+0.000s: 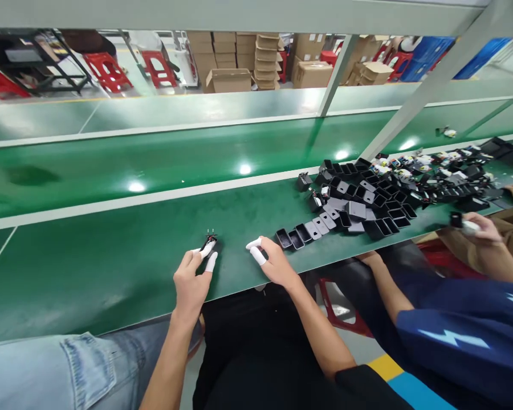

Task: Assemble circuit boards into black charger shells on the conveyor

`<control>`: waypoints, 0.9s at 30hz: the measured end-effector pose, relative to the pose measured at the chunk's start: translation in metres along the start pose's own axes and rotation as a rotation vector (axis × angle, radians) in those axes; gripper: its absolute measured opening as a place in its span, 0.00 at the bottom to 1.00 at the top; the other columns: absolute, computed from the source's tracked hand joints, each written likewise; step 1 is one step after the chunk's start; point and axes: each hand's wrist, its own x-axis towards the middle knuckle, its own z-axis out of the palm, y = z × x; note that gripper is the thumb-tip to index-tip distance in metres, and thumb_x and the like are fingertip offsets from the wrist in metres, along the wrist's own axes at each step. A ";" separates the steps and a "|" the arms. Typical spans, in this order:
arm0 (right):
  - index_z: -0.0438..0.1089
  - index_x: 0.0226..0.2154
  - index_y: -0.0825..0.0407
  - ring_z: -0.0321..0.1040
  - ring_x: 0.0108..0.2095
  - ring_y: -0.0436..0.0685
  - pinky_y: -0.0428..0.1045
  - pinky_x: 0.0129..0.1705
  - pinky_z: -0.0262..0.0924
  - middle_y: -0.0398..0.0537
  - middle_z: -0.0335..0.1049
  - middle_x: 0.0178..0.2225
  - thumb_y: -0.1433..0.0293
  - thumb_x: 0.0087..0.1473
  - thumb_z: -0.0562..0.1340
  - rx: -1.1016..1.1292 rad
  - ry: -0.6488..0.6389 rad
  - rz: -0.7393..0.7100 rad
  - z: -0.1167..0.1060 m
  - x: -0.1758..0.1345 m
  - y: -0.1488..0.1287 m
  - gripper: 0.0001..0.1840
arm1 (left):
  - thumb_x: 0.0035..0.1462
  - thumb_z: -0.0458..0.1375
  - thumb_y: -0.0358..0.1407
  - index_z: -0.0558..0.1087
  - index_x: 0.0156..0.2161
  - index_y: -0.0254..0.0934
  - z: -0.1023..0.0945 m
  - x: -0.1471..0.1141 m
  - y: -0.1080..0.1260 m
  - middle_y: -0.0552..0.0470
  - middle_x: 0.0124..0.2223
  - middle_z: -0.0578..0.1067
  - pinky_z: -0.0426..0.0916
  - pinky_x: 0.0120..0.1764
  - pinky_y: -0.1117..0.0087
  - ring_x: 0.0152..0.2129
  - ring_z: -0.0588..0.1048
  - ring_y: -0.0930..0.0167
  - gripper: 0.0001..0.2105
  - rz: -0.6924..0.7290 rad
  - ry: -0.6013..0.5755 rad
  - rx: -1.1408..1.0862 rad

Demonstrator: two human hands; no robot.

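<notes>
My left hand (193, 279), with white finger cots on its fingertips, is closed on a small black part with two metal prongs (211, 234), which looks like a plug piece. The fingers cover much of this part. Some way to the right, my right hand (277, 263) is held over the green table (145, 256) with thumb and index finger apart and nothing between them. It also wears white finger cots. Just right of it begins a row of open black plastic housings (283, 238), with grey-faced ones (319, 225) among them.
More black housings (385, 225) and wired parts (423, 165) are heaped farther right. A co-worker's hand (483, 228) there holds a black and white part. A metal post (410, 111) rises behind the heap. Cardboard boxes (228, 81) and red stools (106, 72) stand beyond the line.
</notes>
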 end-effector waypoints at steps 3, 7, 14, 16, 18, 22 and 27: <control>0.78 0.43 0.46 0.75 0.43 0.59 0.56 0.49 0.69 0.48 0.79 0.42 0.59 0.77 0.57 -0.013 0.012 -0.005 0.001 0.000 0.000 0.16 | 0.59 0.75 0.48 0.81 0.53 0.40 0.005 -0.010 0.023 0.45 0.51 0.85 0.84 0.50 0.62 0.47 0.86 0.62 0.22 -0.300 0.038 -0.517; 0.78 0.45 0.45 0.75 0.43 0.60 0.56 0.49 0.69 0.49 0.79 0.43 0.58 0.77 0.57 -0.004 0.006 -0.008 0.002 0.000 0.002 0.16 | 0.66 0.70 0.43 0.82 0.53 0.43 0.010 -0.029 0.070 0.49 0.54 0.87 0.86 0.52 0.63 0.48 0.87 0.64 0.13 -0.625 0.114 -1.091; 0.79 0.50 0.45 0.76 0.46 0.61 0.56 0.50 0.68 0.49 0.79 0.45 0.59 0.77 0.58 0.027 -0.011 -0.023 0.002 -0.001 0.009 0.15 | 0.81 0.42 0.31 0.80 0.54 0.36 0.006 -0.021 0.146 0.47 0.46 0.87 0.86 0.51 0.71 0.41 0.87 0.73 0.21 -1.209 0.311 -1.536; 0.79 0.51 0.45 0.75 0.45 0.61 0.56 0.50 0.68 0.50 0.79 0.46 0.59 0.77 0.58 0.021 -0.007 -0.024 0.002 -0.001 0.010 0.16 | 0.82 0.43 0.33 0.79 0.56 0.37 0.004 -0.015 0.157 0.47 0.45 0.86 0.85 0.50 0.73 0.41 0.87 0.73 0.20 -1.250 0.337 -1.563; 0.80 0.51 0.46 0.75 0.45 0.60 0.56 0.50 0.68 0.50 0.79 0.45 0.59 0.77 0.57 0.011 -0.005 -0.024 0.002 -0.002 0.009 0.16 | 0.82 0.44 0.34 0.78 0.59 0.37 0.002 -0.012 0.162 0.48 0.44 0.85 0.86 0.49 0.74 0.40 0.87 0.73 0.19 -1.254 0.342 -1.573; 0.80 0.51 0.46 0.75 0.45 0.61 0.56 0.50 0.69 0.51 0.80 0.46 0.59 0.77 0.57 0.001 -0.002 -0.021 0.002 -0.001 0.010 0.16 | 0.82 0.45 0.34 0.77 0.60 0.37 0.002 -0.010 0.164 0.48 0.43 0.84 0.86 0.47 0.75 0.38 0.87 0.73 0.18 -1.262 0.370 -1.553; 0.80 0.49 0.47 0.76 0.43 0.59 0.56 0.48 0.70 0.50 0.80 0.44 0.60 0.77 0.58 0.021 0.030 -0.057 0.003 0.000 0.008 0.15 | 0.81 0.47 0.33 0.75 0.61 0.37 0.005 -0.011 0.164 0.48 0.46 0.86 0.85 0.49 0.74 0.39 0.87 0.73 0.16 -1.220 0.389 -1.496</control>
